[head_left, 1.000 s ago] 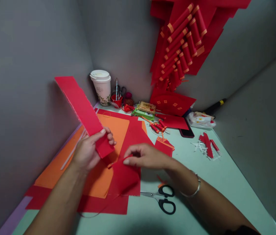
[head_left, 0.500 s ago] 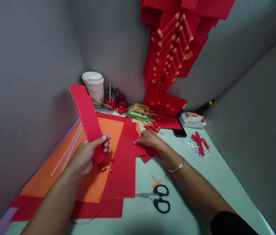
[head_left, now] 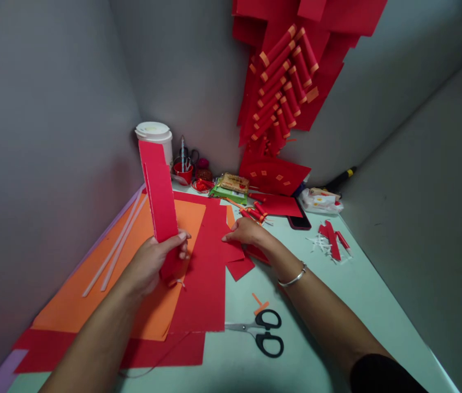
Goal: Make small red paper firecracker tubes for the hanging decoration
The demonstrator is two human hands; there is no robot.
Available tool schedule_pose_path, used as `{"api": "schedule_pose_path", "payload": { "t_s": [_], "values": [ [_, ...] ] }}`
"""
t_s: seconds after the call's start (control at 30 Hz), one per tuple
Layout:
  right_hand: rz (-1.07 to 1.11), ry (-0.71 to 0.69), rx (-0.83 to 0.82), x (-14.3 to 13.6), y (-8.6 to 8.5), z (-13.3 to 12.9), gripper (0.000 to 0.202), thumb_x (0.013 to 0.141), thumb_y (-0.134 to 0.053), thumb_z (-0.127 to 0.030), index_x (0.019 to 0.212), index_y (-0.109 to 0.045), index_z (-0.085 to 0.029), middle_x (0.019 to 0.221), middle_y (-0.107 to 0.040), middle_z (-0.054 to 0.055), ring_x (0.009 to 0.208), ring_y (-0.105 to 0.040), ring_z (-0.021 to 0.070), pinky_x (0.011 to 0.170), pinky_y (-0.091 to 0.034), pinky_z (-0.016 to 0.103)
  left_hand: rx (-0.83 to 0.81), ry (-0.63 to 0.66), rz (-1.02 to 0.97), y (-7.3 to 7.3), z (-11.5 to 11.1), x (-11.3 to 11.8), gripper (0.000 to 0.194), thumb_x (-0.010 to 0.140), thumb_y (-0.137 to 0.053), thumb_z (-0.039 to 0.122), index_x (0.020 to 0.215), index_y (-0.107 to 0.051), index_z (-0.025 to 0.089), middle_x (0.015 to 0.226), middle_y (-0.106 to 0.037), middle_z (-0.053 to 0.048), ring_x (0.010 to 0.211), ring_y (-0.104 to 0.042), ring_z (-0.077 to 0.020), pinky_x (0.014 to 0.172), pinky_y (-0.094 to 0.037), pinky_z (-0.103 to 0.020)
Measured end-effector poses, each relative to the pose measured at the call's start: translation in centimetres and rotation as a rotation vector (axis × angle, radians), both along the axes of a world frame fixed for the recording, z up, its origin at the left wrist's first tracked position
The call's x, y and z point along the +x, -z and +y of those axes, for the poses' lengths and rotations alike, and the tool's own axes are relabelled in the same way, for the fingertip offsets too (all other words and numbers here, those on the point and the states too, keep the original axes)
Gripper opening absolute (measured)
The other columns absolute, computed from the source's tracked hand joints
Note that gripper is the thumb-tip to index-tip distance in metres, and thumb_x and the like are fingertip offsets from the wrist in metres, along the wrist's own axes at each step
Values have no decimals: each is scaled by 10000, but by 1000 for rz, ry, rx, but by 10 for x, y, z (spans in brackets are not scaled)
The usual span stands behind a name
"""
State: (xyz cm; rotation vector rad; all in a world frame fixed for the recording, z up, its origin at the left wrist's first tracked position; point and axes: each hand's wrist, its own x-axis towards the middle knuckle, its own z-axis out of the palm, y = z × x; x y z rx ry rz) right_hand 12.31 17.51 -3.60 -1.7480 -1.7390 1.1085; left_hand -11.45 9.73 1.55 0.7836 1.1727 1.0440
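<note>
My left hand [head_left: 155, 262] is closed around red paper strips [head_left: 161, 202], at least two layered with uneven top ends. They stand nearly upright above the orange sheets. At the table's middle, my right hand [head_left: 247, 232] has its fingers together at the edge of a small red paper piece [head_left: 234, 252]; part of that piece is hidden under the hand. Another red piece [head_left: 240, 270] lies just below it. Black-handled scissors [head_left: 261, 327] rest nearer to me, their blade tips hidden by or meeting the red sheet. Thin orange scraps [head_left: 260, 304] lie beside the handles.
Large orange sheets [head_left: 124, 273] and red sheets [head_left: 202, 295] cover the left side. A lidded cup [head_left: 155, 131], small red paper rolls [head_left: 251, 213] and a phone [head_left: 300, 221] stand or lie farther back. Red and white scraps [head_left: 331, 240] sit right. Red paper firecrackers [head_left: 284, 82] hang on the wall.
My left hand has swung the red strips to the right and more upright, now in front of the cup. My right hand stays nearly in place; the red paper at its fingers has shifted slightly.
</note>
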Motion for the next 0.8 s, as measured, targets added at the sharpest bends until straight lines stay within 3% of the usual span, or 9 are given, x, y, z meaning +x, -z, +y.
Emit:
{"api": "schedule_pose_path", "payload": {
  "t_s": [0.2, 0.4, 0.53, 0.67, 0.8],
  "values": [
    [143, 22, -41, -1, 3, -11, 344, 555, -859, -279, 552, -522, -208, 515, -513, -29, 515, -439, 126, 488, -253, 262, -8, 11, 12, 1, 0, 2, 242, 679, -805, 298, 806, -657, 156, 609, -599, 11, 539, -557, -117, 472, -459, -190],
    [500, -53, -61, 3, -17, -37, 331, 665, -797, -414, 718, -536, -218, 631, -570, -40, 544, -501, 114, 490, -325, 234, -1, 55, 20, 3, 0, 2, 227, 717, -787, 334, 782, -651, 164, 604, -603, 5, 556, -574, -132, 482, -451, -199],
    [666, -22, -33, -2, -28, -51, 370, 690, -779, -463, 772, -510, -223, 658, -568, -53, 560, -498, 100, 504, -336, 220, 25, 104, 10, 7, -1, 6, 254, 726, -794, 373, 782, -661, 165, 630, -624, 3, 571, -577, -129, 514, -465, -207],
    [724, -16, -21, -15, -35, -62, 363, 682, -791, -445, 735, -514, -217, 611, -553, -63, 531, -476, 94, 507, -336, 222, 25, 131, 4, 6, -5, 14, 279, 713, -809, 369, 861, -689, 165, 711, -691, -24, 628, -643, -174, 579, -523, -267],
    [595, -25, 82, -19, -40, -68, 282, 716, -760, -396, 730, -543, -216, 599, -556, -61, 524, -466, 104, 500, -340, 228, -15, 104, 23, 0, -8, 17, 310, 674, -835, 332, 888, -691, 158, 652, -696, -21, 566, -664, -210, 516, -526, -299]
  ]
}}
